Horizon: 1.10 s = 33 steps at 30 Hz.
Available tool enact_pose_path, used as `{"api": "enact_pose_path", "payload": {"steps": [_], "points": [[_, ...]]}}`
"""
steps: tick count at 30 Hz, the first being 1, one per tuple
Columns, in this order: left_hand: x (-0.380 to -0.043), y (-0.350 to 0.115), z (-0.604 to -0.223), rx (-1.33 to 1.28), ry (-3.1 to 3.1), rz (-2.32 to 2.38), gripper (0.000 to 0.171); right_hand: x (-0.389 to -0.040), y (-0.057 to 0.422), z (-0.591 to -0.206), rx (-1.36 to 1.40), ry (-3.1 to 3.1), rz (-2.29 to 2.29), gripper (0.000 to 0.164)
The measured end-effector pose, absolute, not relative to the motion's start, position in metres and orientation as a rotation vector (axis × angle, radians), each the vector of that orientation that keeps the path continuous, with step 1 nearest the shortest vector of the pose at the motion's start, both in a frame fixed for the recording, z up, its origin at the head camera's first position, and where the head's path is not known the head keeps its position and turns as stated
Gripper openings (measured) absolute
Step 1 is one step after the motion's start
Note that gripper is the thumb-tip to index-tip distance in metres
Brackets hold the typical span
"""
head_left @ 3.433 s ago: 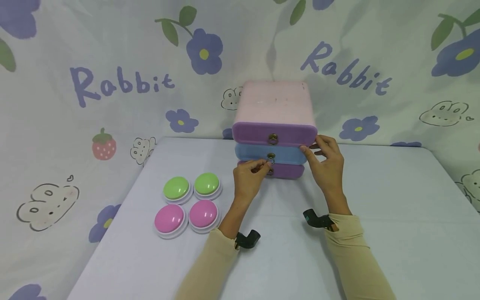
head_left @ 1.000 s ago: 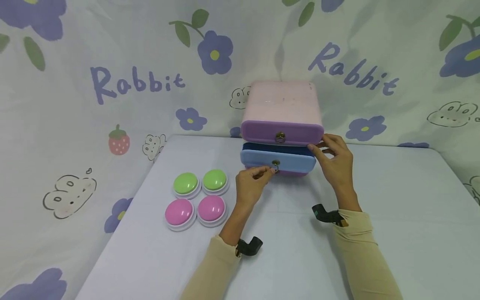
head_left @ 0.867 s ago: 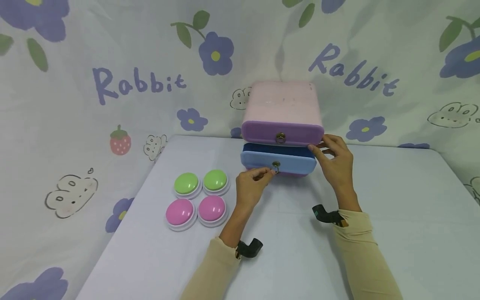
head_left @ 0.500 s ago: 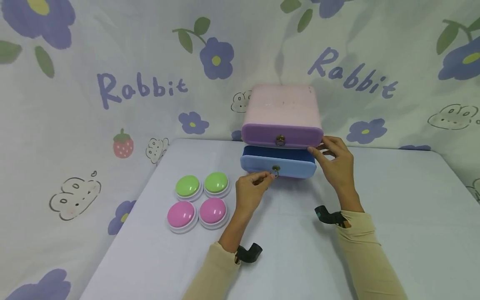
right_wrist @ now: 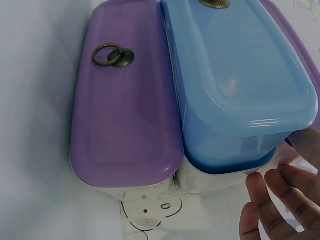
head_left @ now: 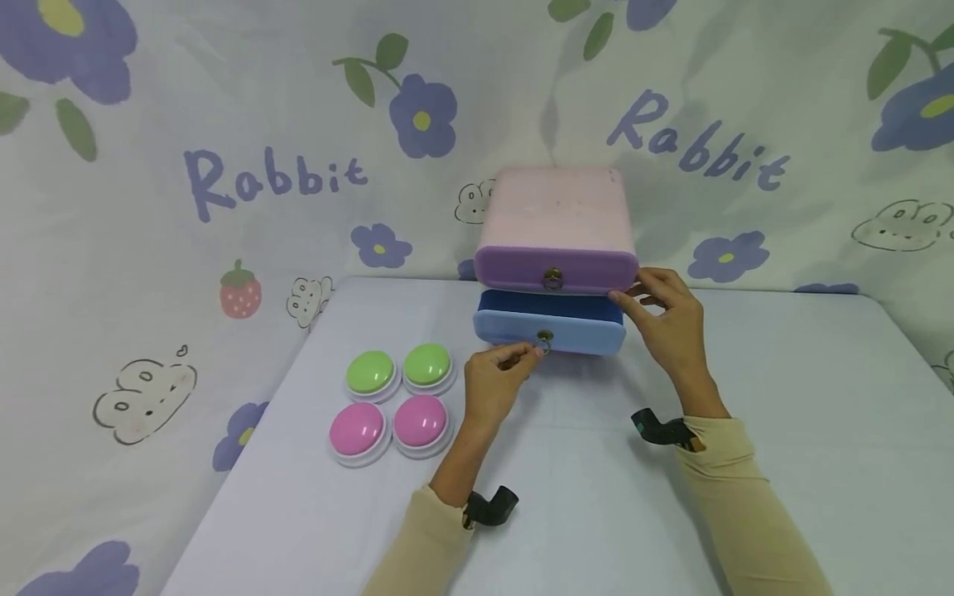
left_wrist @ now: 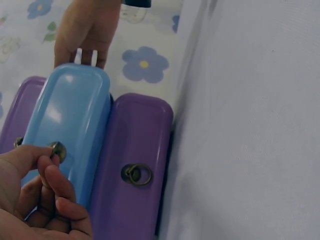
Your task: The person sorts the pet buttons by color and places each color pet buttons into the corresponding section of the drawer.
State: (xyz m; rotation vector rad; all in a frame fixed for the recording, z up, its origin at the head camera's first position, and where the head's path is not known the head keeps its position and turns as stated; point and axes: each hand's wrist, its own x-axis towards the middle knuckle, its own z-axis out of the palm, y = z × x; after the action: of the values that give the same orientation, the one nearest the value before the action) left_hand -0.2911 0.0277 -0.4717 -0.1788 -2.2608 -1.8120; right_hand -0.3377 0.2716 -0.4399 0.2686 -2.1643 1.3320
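Note:
A small drawer cabinet [head_left: 555, 207] with a pink top stands at the back of the table. Its blue middle drawer [head_left: 585, 333] is pulled partly out, showing a dark blue interior. My left hand [head_left: 492, 385] pinches the ring pull [head_left: 542, 343] of this drawer between thumb and fingertips; the left wrist view shows the other fingers loosely bent. At the cabinet's right side, my right hand [head_left: 671, 327] touches the casing with thumb and fairly straight fingers, beside the blue drawer [right_wrist: 245, 70]. Top and bottom purple drawers [left_wrist: 137, 145] are closed, each with a brass ring.
Left of my left hand sit two green buttons [head_left: 370, 372] and two pink buttons [head_left: 421, 420] on white round bases. A white cloth [head_left: 596, 513] covers the table. Behind it hangs a printed backdrop [head_left: 283, 91] with flowers and rabbits.
The blue drawer was closed at first; my left hand has drawn it toward me by its ring. My right hand has stayed at the cabinet's side. The last half second shows little movement.

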Motion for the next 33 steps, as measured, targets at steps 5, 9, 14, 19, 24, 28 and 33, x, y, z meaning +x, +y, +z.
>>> {"api": "enact_pose_path", "payload": {"steps": [5, 9, 14, 19, 24, 28, 33], "points": [[-0.288, 0.026, -0.471, -0.198, -2.274, -1.81, 0.018, -0.336, 0.271, -0.44, 0.26, -2.173, 1.313, 0.049], [-0.284, 0.027, -0.47, -0.19, -2.267, -1.83, 0.018, -0.335, 0.272, -0.44, 0.26, -2.171, 1.311, 0.049], [-0.277, 0.027, -0.465, -0.167, -2.258, -1.842, 0.018, -0.336, 0.272, -0.441, 0.256, -2.174, 1.307, 0.05], [-0.274, 0.025, -0.471, -0.153, -2.263, -1.848, 0.018, -0.337, 0.271, -0.441, 0.259, -2.182, 1.317, 0.051], [-0.266, 0.025, -0.472, -0.116, -2.273, -1.892, 0.017, -0.338, 0.271, -0.44, 0.283, -2.196, 1.287, 0.05], [-0.26, 0.024, -0.471, -0.127, -2.273, -1.888, 0.017, -0.337, 0.272, -0.44, 0.295, -2.181, 1.273, 0.049], [-0.256, 0.024, -0.472, -0.123, -2.261, -1.881, 0.016, -0.338, 0.273, -0.441, 0.296, -2.177, 1.283, 0.049]]}}
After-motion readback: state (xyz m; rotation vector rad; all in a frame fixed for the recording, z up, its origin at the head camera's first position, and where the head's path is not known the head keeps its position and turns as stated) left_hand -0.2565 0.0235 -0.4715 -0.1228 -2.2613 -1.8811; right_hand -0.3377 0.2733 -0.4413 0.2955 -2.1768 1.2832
